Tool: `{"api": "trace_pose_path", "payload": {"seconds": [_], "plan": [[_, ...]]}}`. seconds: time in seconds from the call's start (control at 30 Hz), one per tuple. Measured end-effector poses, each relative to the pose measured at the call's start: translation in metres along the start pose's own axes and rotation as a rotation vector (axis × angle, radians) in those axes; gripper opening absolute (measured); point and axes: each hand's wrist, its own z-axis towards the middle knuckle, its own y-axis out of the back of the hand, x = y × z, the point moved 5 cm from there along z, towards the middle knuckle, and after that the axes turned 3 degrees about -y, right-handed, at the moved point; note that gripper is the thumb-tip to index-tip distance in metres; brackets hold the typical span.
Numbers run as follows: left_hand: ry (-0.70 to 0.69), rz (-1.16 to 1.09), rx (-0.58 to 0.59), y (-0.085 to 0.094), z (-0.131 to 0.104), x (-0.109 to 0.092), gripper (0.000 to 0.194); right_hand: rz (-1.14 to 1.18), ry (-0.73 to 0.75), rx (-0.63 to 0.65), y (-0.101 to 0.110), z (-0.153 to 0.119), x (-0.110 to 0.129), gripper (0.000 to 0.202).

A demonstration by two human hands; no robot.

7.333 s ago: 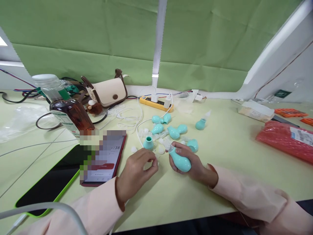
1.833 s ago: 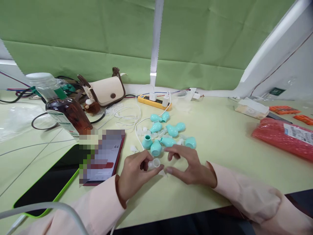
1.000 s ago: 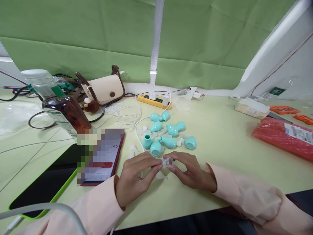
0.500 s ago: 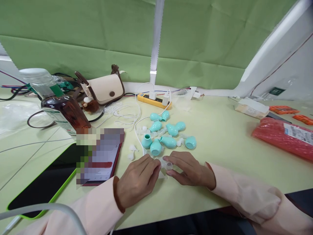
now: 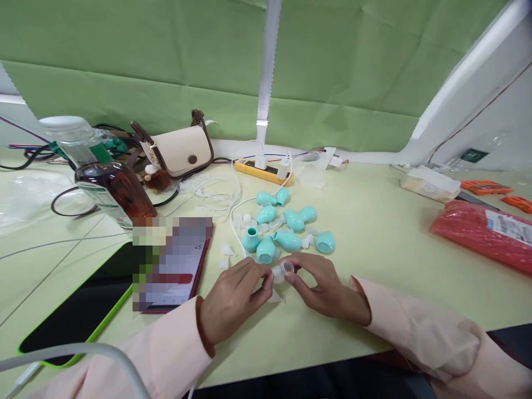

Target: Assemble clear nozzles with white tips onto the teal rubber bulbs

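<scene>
Between my two hands is a small clear plastic piece with a round open end (image 5: 286,269). My right hand (image 5: 322,282) pinches it by that round end with thumb and fingers. The fingers of my left hand (image 5: 239,293) are pressed together at its other side; what exactly they grip is partly hidden. A thin white translucent piece (image 5: 276,298) lies on the table just below my fingertips. Right beyond my hands sit several glossy turquoise rubber bulbs (image 5: 266,250), with small clear tubes (image 5: 272,224) among them. Small white soft pieces (image 5: 226,256) lie to the left of the bulbs.
Two phones, one in a green case (image 5: 83,305) and one in a red case (image 5: 178,271), lie left. Behind them are a brown bottle (image 5: 116,191) and a cream bag (image 5: 183,149). A yellow power strip (image 5: 264,172) stands behind the bulbs. At right is a red package (image 5: 477,233).
The clear piece has tilted and risen slightly in my fingers, its round opening now turned more upward. My right hand's fingers have shifted around it. The view has moved slightly.
</scene>
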Motion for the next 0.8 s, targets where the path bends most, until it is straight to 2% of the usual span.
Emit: {"api": "trace_pose_path", "payload": {"seconds": [0.07,0.13,0.3,0.53,0.67,0.8], "plan": [[0.058,-0.067,-0.009,0.003,0.002,0.0,0.005,0.051,-0.027,0.054,-0.002,0.002,-0.001,0.008],[0.099,-0.127,0.003,0.004,0.004,0.0,0.014,0.069,-0.004,0.09,-0.002,0.003,0.0,0.01],[0.014,-0.152,0.041,0.0,0.004,-0.001,0.011,0.051,0.021,0.107,-0.004,0.001,-0.001,0.013],[-0.001,-0.113,-0.079,-0.001,-0.003,0.002,0.012,-0.065,0.032,0.103,-0.012,-0.002,-0.004,0.015],[0.105,-0.256,-0.105,0.001,0.0,0.005,0.014,-0.092,0.039,0.101,-0.012,-0.003,-0.002,0.015],[0.304,-0.443,-0.077,0.0,0.002,0.013,0.012,-0.036,-0.018,0.09,-0.01,-0.004,-0.002,0.015]]}}
